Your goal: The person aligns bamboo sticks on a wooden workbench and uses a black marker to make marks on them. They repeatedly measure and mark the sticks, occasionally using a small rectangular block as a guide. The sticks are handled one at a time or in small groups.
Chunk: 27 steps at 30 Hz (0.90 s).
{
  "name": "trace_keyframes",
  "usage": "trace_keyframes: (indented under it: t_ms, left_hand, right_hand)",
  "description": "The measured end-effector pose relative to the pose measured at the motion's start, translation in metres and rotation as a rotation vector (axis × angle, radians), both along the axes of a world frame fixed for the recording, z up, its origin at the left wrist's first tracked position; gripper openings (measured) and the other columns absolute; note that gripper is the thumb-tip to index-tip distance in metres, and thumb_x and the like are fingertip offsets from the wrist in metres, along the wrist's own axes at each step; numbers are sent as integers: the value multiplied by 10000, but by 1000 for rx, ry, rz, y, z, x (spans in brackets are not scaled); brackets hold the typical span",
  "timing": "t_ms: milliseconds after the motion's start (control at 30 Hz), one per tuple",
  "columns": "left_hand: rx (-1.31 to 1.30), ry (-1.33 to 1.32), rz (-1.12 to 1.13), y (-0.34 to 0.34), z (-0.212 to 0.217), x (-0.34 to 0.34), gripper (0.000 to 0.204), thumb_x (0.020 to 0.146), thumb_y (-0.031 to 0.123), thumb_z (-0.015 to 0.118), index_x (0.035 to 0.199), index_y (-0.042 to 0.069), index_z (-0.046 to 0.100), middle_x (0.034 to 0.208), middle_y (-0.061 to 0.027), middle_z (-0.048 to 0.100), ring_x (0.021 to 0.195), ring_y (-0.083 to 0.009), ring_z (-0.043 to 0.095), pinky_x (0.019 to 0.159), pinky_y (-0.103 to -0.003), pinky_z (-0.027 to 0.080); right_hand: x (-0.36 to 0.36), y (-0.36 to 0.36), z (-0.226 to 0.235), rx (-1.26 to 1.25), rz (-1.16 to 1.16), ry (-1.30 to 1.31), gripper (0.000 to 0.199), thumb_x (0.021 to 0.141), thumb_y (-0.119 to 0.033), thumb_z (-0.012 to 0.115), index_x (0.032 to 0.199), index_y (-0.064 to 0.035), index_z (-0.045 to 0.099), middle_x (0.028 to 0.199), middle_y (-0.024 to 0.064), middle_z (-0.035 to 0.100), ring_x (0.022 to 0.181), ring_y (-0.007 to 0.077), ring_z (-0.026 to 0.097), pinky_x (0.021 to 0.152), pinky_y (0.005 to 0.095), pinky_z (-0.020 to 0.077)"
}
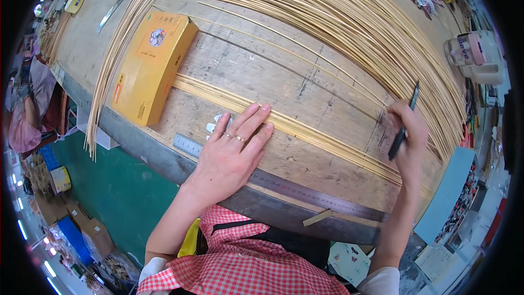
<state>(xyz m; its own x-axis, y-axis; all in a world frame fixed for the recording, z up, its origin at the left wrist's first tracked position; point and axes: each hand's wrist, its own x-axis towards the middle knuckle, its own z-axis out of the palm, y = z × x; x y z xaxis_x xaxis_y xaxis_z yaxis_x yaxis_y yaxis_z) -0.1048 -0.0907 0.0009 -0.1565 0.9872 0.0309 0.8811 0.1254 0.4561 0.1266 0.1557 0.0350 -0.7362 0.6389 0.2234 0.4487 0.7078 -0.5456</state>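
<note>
Worn wooden workbench [256,65]. Yellow flat box [153,65] near the left edge; thin bamboo strips [349,27] fanned across the far side; a tight row of strips [305,131] mid-bench; steel ruler [305,191] along the near edge; small wood offcut [317,218] beside it.

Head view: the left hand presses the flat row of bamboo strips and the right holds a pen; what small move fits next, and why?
Probably lower the pen tip onto the strips. The right hand holds it raised at their far end, while the left hand pins the row flat beside the steel ruler.
</note>
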Motion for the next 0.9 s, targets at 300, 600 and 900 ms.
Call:
trace_keyframes:
  t_ms: [300,600,900]
  left_hand:
    - [36,10,-2,0,-1,-1,552,821,81,748,1340,89,562,1542,-106,467,1449,-314,438,1133,-557,373]
    - [23,22,-11,1,-2,-1,534,840,84,729,1344,85,552,1573,-105,442,1458,-316,422,1141,-558,362]
    - [-34,42,-17,-1,-3,0,523,862,83,711,1355,80,536,1609,-118,400,1494,-329,373,1173,-593,305]
  right_hand:
    - [50,-34,10,-89,-47,-117,227,760,67,589,966,-16,634,817,108,531,731,248,549,677,345,428]
    - [44,-47,-11,-127,-46,-160,222,802,59,645,1012,-14,651,924,151,582,850,342,608,742,382,472]
    - [14,-32,-16,44,-35,-46,180,854,1,693,1023,-26,637,1003,160,593,941,352,603,795,421,481]
